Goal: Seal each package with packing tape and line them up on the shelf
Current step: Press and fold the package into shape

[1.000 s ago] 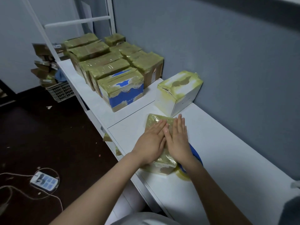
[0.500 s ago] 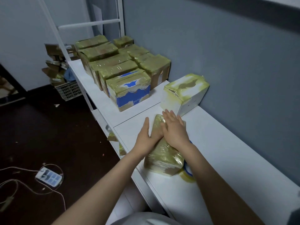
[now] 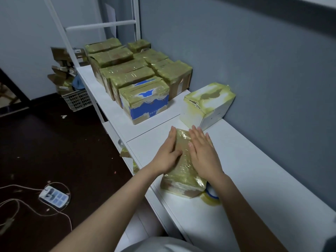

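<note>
Both hands flat, fingers straight: left hand [image 3: 168, 153] and right hand [image 3: 203, 153] press on taped package [image 3: 182, 171] lying on white tabletop [image 3: 254, 179], tape roll [image 3: 211, 196] just beside it.

The near package [image 3: 181, 179] wears glossy, crinkled yellowish tape over brown cardboard (bare patches show at its near end). The white tabletop [image 3: 254, 170] looks smooth and matt. The far boxes [image 3: 127, 73] shine likewise under tape.
</note>
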